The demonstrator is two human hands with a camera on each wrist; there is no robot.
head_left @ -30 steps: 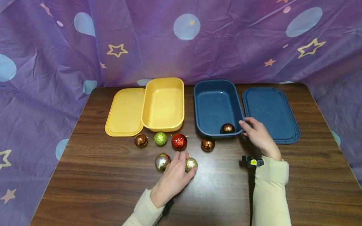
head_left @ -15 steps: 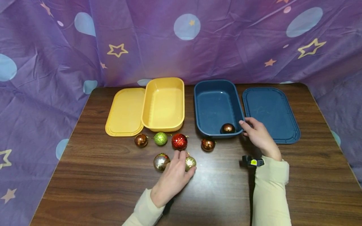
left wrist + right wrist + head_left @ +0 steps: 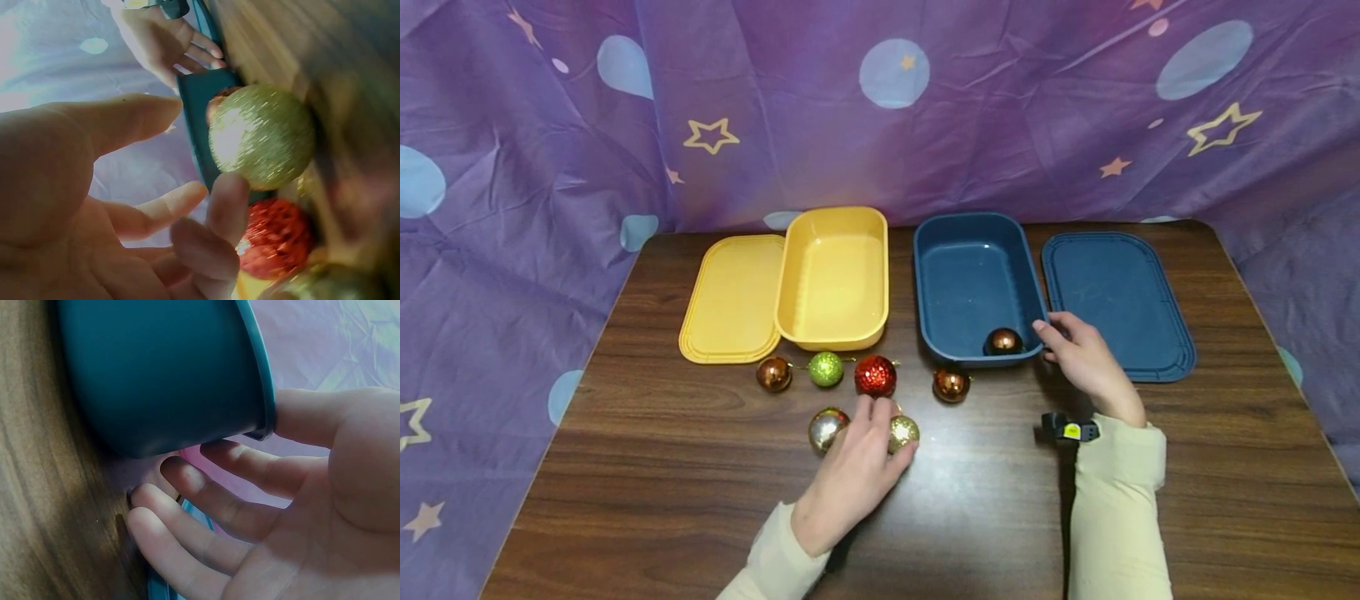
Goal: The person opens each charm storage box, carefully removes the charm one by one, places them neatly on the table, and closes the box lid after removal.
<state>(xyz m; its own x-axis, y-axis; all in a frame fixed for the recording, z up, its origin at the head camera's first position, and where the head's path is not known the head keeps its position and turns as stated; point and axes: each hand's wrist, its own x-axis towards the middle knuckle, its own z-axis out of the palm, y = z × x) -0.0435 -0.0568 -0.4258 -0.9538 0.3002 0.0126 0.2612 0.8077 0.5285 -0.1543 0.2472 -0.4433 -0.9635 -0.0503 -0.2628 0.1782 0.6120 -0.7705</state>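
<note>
My left hand (image 3: pixel 852 471) is around the gold glitter Christmas ball (image 3: pixel 904 433) on the table. In the left wrist view the thumb (image 3: pixel 140 119) stands apart from this ball, while one fingertip meets its lower edge. A shiny gold ball (image 3: pixel 828 430) lies just left of the hand; a red ball (image 3: pixel 876 376) lies beyond its fingertips. At the near right corner of the blue box (image 3: pixel 928 321), my right hand (image 3: pixel 1093 371) rests its thumb (image 3: pixel 306 415) against the rim. Its other fingers spread loosely beside the wall. One brown ball (image 3: pixel 1004 341) lies inside this box.
A yellow box (image 3: pixel 835 283) stands left of the blue one, beside its yellow lid (image 3: pixel 730 304). The blue lid (image 3: pixel 1120 304) lies at the right. A brown ball (image 3: pixel 773 374), a green glitter ball (image 3: pixel 826 369) and another brown ball (image 3: pixel 951 385) sit before the boxes.
My left hand and the gold glitter ball have shifted slightly left. The shiny gold ball has also moved a little left. My right hand stays at the blue box.
</note>
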